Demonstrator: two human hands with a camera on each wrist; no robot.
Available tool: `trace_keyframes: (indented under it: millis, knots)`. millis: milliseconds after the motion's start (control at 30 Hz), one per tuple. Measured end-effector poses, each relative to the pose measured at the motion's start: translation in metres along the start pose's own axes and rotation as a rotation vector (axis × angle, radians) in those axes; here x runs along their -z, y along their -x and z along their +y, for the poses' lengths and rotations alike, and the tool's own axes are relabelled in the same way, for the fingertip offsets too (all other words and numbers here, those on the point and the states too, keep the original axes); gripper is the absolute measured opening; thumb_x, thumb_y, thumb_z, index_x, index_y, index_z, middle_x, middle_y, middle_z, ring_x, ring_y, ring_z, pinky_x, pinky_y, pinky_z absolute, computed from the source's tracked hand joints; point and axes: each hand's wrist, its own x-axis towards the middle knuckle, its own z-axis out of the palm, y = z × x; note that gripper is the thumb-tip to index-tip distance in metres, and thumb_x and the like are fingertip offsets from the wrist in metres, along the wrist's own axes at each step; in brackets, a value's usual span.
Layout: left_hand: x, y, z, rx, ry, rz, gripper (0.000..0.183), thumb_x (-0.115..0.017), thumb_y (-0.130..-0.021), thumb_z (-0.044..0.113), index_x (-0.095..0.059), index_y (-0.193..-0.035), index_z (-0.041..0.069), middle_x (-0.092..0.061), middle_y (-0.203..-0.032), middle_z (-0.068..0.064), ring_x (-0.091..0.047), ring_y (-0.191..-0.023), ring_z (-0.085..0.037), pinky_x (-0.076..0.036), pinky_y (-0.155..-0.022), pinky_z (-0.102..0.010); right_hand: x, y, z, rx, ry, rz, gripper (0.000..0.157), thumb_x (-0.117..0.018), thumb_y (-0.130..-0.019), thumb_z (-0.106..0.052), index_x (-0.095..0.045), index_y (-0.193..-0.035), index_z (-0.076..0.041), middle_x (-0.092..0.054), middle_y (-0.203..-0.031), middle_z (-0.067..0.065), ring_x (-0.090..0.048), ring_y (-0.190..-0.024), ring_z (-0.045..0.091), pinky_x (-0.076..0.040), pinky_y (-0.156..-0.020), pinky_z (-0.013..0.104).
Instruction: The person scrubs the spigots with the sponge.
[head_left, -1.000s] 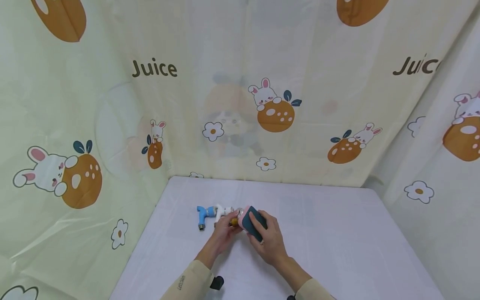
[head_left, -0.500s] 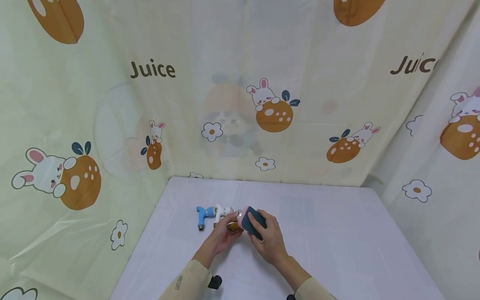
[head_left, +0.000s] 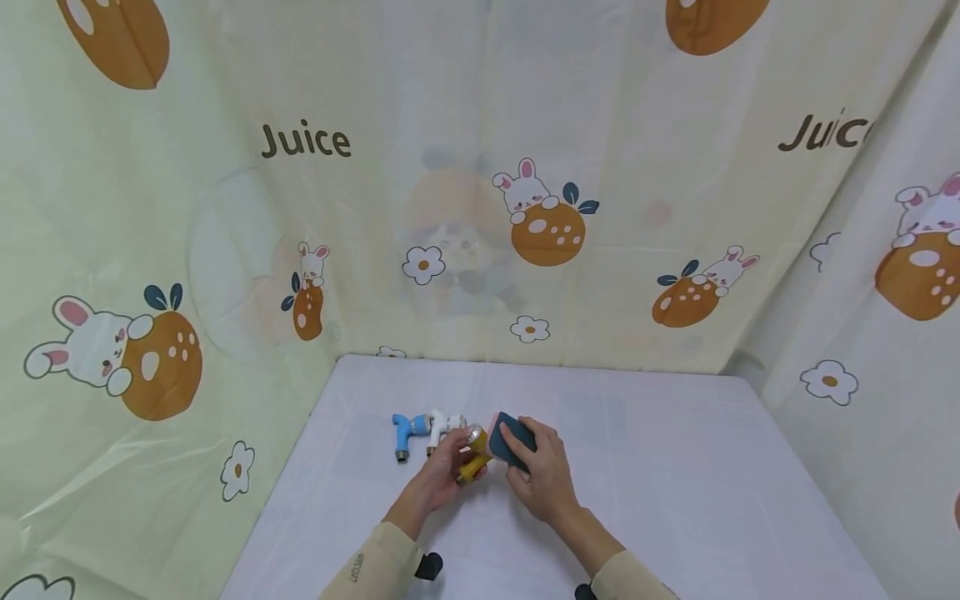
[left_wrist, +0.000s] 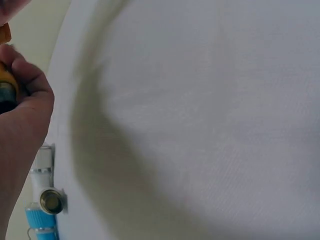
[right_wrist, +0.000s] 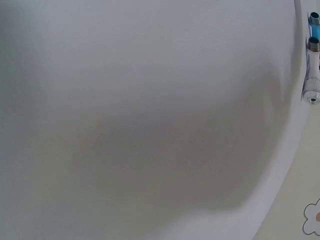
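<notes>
My left hand [head_left: 442,475] grips a yellow faucet [head_left: 471,469] with a shiny round end, over the middle of the table. In the left wrist view, the same hand [left_wrist: 27,97] curls round the yellow faucet [left_wrist: 7,80] at the left edge. My right hand [head_left: 549,482] holds a sponge [head_left: 512,443], dark teal with a pink layer, by its sides. The pink face is turned toward the yellow faucet, right beside it in the head view. The right wrist view shows neither my right hand nor the sponge.
Left of my hands, a blue faucet [head_left: 405,435] and a white faucet [head_left: 441,425] lie side by side on the white-covered table [head_left: 675,483]. A printed curtain [head_left: 615,317] hangs along the table's back and sides.
The yellow faucet has turned in my left hand, so its shiny end and more of its body show. My right hand and sponge have shifted slightly right.
</notes>
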Motion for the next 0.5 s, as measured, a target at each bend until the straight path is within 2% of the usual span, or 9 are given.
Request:
trace_keyframes:
  millis: [133, 233, 400, 500]
  knots:
    - [-0.0015, -0.0006, 0.0024, -0.002, 0.003, -0.028, 0.064, -0.061, -0.094, 0.054, -0.051, -0.139, 0.009, -0.061, -0.133, -0.018, -0.062, -0.103, -0.024, -0.052, -0.093, -0.030, 0.0006, 0.0017, 0.0054, -0.010, 0.017, 0.009, 0.066, -0.073, -0.080, -0.010, -0.064, -0.144, -0.022, -0.055, -0.145, 0.021, -0.052, -0.127, 0.040, -0.050, -0.097, 0.057]
    - [-0.0026, -0.0001, 0.0029, -0.005, -0.001, -0.028, 0.062, -0.062, -0.094, 0.051, -0.052, -0.138, 0.008, -0.062, -0.133, -0.018, -0.062, -0.106, -0.026, -0.051, -0.095, -0.031, 0.0014, 0.0024, 0.0072, -0.016, 0.020, 0.007, 0.066, -0.074, -0.079, -0.009, -0.065, -0.143, -0.020, -0.056, -0.144, 0.023, -0.053, -0.126, 0.041, -0.050, -0.096, 0.058]
    - [-0.0028, 0.0018, 0.0033, -0.016, -0.003, -0.013, 0.066, -0.065, -0.094, 0.050, -0.052, -0.141, 0.006, -0.064, -0.138, -0.018, -0.058, -0.112, -0.026, -0.050, -0.099, -0.034, 0.0022, 0.0022, 0.0063, -0.106, 0.004, -0.012, 0.067, -0.077, -0.079, -0.009, -0.064, -0.144, -0.018, -0.054, -0.145, 0.023, -0.051, -0.128, 0.042, -0.050, -0.097, 0.058]
    - [-0.0030, 0.0016, 0.0046, -0.026, -0.027, 0.013, 0.063, -0.065, -0.095, 0.051, -0.057, -0.139, 0.006, -0.068, -0.135, -0.014, -0.056, -0.109, -0.024, -0.049, -0.094, -0.031, 0.0025, 0.0011, 0.0052, -0.144, -0.031, -0.014, 0.068, -0.078, -0.082, -0.010, -0.061, -0.147, -0.018, -0.054, -0.146, 0.023, -0.051, -0.128, 0.040, -0.052, -0.098, 0.057]
